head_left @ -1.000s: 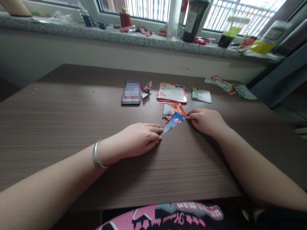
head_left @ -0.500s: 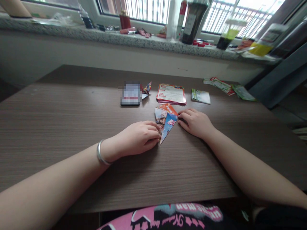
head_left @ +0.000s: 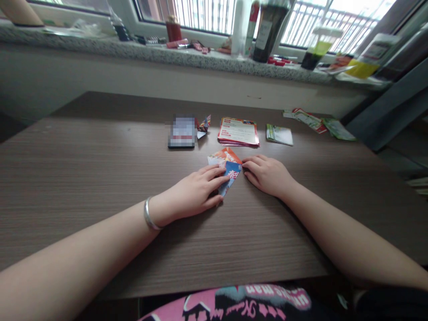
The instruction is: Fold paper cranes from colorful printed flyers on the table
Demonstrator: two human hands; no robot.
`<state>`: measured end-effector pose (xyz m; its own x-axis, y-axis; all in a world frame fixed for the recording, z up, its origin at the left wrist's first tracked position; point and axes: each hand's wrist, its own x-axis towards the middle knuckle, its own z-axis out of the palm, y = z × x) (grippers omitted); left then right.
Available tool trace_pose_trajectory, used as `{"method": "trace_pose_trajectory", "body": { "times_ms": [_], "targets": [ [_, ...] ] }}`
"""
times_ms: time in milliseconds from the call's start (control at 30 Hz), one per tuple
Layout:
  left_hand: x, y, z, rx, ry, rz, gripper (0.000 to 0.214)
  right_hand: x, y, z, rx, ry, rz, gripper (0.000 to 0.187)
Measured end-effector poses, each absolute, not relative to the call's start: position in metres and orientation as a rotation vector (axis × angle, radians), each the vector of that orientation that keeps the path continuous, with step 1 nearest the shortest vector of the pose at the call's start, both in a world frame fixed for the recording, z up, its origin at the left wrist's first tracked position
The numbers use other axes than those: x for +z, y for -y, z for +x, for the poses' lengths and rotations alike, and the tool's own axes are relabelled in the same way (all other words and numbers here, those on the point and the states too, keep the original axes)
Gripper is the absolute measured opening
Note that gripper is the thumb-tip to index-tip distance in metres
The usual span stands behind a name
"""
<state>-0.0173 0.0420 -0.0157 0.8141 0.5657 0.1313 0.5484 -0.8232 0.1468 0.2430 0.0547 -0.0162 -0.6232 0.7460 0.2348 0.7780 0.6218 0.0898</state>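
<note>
A folded sheet of colourful printed paper lies on the table in front of me, with an orange corner at the top and a blue flap with white lettering folded over. My left hand, a silver bangle at its wrist, rests across the paper's left part with fingers spread, covering much of it. At the paper's right corner, the fingertips and thumb of my right hand are closed on the edge.
Beyond the paper stand a stack of printed cards, a smaller stack, a blurred-out dark-edged device and a small folded paper piece. Loose printed strips lie back right. Bottles and odds and ends line the granite windowsill.
My left hand has moved right and up onto the paper, its fingers now spread over the blue flap. The paper and my right hand have shifted slightly left.
</note>
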Motion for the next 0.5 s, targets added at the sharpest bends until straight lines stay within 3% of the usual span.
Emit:
{"method": "trace_pose_trajectory", "body": {
  "times_ms": [267, 500],
  "targets": [
    [-0.017, -0.043, -0.018, 0.065, -1.048, 2.81, 0.073, -0.017, -0.048, 0.239, -0.283, 2.581, -1.342, 0.037],
    [-0.017, -0.048, -0.023, 0.047, -0.936, 2.845, 0.087, -0.019, -0.045, 0.233, -0.084, 2.619, -1.206, 0.046]
  ]
}}
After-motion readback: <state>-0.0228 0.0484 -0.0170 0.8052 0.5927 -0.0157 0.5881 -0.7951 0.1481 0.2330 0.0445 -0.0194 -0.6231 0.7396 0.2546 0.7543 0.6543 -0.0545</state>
